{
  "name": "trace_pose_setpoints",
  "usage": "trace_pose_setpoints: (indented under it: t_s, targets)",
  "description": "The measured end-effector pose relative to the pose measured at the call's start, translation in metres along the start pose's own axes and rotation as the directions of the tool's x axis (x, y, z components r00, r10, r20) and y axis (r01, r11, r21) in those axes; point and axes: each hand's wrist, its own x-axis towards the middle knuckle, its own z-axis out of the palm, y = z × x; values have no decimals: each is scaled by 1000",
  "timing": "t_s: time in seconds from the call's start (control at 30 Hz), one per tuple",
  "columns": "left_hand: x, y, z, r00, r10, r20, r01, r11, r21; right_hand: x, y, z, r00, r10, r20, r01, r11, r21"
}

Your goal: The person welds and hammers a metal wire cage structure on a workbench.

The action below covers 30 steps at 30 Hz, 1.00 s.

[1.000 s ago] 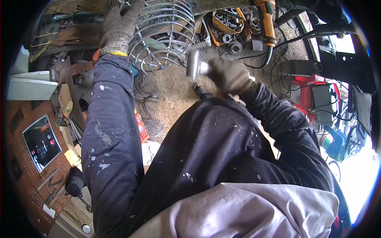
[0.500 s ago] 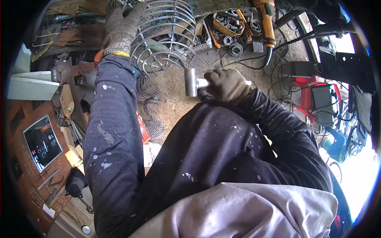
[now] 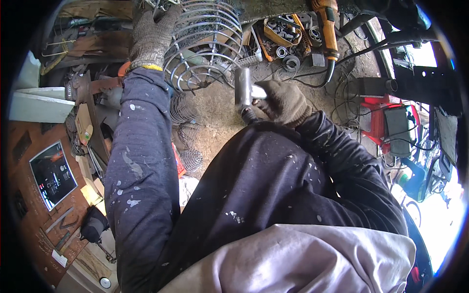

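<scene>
Hammer (image 3: 244, 88) higher than before, head (image 3: 242, 84) left of right hand (image 3: 286, 102), handle (image 3: 259, 92) in its grip.

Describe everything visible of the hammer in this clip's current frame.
The hammer has a thick, cylindrical, silvery head that looks like metal, with a dull sheen. A pale, whitish handle joins its side, forming a T shape. The gloved right hand grips the handle, hiding the rest of it. In the picture, the head runs nearly up and down and points left of the hand, just below the wire cage. Only the glove clearly touches it; contact at the head's lower end cannot be told.
</scene>
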Motion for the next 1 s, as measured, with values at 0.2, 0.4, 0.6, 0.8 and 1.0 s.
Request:
trace_pose_setpoints:
  t_s: [0.2, 0.4, 0.6, 0.8, 1.0]
  targets:
    - [0, -13, 2, 999, -6, -38, 8, 999, 45, 73, -15, -27, 879, 335, -339, -253, 931, 265]
    - [-2, 14, -1, 989, 135, -60, -141, 984, -112, 168, 2, -97, 871, 416, -261, -460, 878, -133]
    - [7, -12, 6, 998, 28, -59, -31, 998, -50, 197, -9, -98, 878, 460, -133, -471, 782, -408]
    - [11, -12, 10, 998, 45, -36, -47, 997, -58, 175, -31, -101, 823, 513, -246, -561, 663, -496]
    - [27, -61, -1, 998, 41, 40, -28, 959, -283, 92, -15, -44, 847, -21, -531, -88, 980, -181]
